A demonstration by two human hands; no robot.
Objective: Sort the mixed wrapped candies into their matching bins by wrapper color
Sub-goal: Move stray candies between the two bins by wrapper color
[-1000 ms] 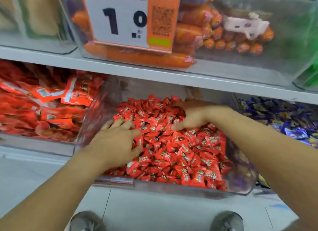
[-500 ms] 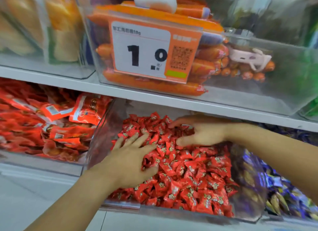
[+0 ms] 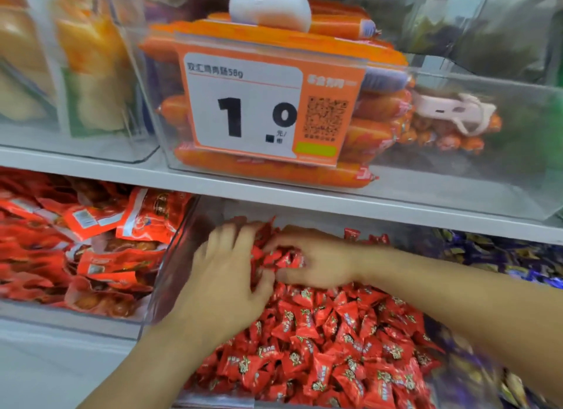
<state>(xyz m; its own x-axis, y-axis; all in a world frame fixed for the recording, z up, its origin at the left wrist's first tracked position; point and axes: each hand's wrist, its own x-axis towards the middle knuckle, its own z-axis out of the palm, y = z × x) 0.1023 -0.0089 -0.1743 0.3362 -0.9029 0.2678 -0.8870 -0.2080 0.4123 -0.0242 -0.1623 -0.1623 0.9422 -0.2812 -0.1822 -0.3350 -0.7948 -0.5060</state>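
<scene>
A clear plastic bin (image 3: pixel 170 274) on the lower shelf holds a heap of red wrapped candies (image 3: pixel 329 341). Both hands are deep at the back of this bin, close together. My left hand (image 3: pixel 225 280) lies palm down on the candies with its fingers spread. My right hand (image 3: pixel 313 262) reaches in from the right, its fingers curled around a small bunch of red candies (image 3: pixel 283 258). The candies under both palms are hidden. To the right, another bin holds purple and blue wrapped candies (image 3: pixel 499 256).
Left of the candy bin lies a bin of red and orange snack packets (image 3: pixel 76 244). The white shelf edge (image 3: pixel 274 195) runs just above the hands. On it stand clear bins of orange sausages (image 3: pixel 374 128) behind a price card (image 3: pixel 262 110), with a white device (image 3: pixel 268 6) on top.
Both hands have pushed further back in the bin and come together. The right hand's fingers have curled around some red candies. The view has tilted upward.
</scene>
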